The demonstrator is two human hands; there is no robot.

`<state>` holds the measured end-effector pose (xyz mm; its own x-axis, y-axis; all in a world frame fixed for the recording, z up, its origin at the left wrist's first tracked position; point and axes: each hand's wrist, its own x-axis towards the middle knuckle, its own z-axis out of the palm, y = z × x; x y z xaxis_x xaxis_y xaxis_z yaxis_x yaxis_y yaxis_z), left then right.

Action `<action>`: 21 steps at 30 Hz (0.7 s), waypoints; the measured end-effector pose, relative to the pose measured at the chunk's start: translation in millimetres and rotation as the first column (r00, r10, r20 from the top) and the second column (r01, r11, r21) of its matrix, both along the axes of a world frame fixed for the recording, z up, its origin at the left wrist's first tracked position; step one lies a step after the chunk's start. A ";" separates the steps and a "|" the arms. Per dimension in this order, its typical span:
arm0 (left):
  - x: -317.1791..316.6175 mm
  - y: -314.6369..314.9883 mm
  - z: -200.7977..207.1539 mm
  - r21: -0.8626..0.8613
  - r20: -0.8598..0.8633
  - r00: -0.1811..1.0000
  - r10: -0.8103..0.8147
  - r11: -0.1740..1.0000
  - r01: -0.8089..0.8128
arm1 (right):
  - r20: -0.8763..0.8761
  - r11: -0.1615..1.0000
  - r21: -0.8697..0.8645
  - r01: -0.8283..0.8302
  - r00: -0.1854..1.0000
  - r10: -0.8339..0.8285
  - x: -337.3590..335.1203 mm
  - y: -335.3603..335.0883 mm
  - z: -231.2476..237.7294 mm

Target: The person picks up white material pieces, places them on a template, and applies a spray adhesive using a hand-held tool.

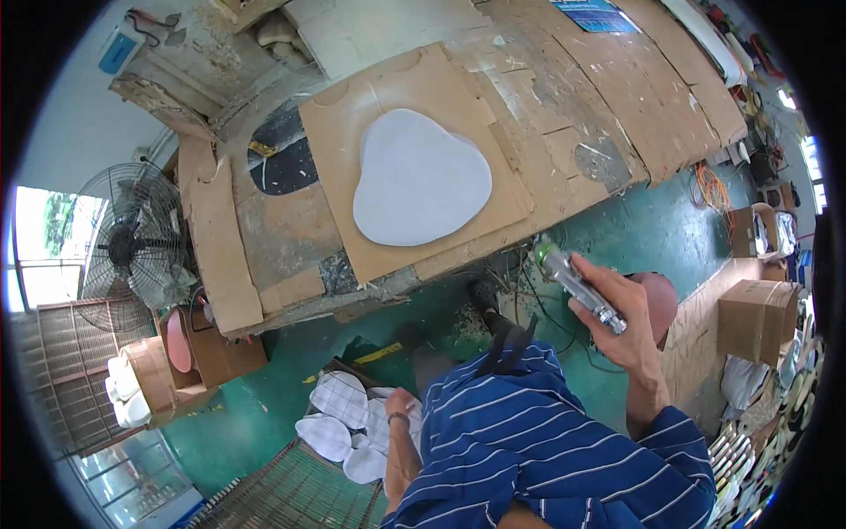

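Note:
A silver spray gun [577, 284] with a green ring near its front is gripped in my right hand [624, 316], held out past the table's near edge. On a brown cardboard sheet [330, 132] lies a flat white rounded three-lobed pad [423, 181]. My left hand [400, 404] reaches down beside my body to several white pads [339, 398], some with a grid pattern, lying on a rack low at my left. Its fingers are small and partly hidden, so whether they hold a pad cannot be made out.
The worktable [291, 234] is covered with worn cardboard. A black cage fan [128, 238] stands at the left, above cardboard boxes [163, 375]. A pink-topped stool [659, 304], a box [758, 319] and orange cable [712, 194] are at the right. Hoses [551, 304] hang below the table edge.

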<state>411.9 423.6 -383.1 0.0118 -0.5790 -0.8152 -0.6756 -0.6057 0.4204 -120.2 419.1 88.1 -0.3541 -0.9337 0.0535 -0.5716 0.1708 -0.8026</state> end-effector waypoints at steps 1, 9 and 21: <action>1.8 -8.3 1.4 0.001 0.006 1.000 -0.005 1.000 0.005 | -0.004 0.998 -0.049 0.032 0.999 -0.033 -1.4 -4.0 3.3; -40.4 -107.6 36.4 0.044 -0.241 0.783 0.574 0.812 -0.582 | 0.036 0.987 0.136 -0.080 0.997 0.075 -4.1 16.3 12.2; -34.1 -62.3 22.7 0.185 -0.077 0.834 0.547 0.830 -0.527 | -0.135 0.987 0.096 0.132 0.984 -0.119 -13.2 18.2 27.7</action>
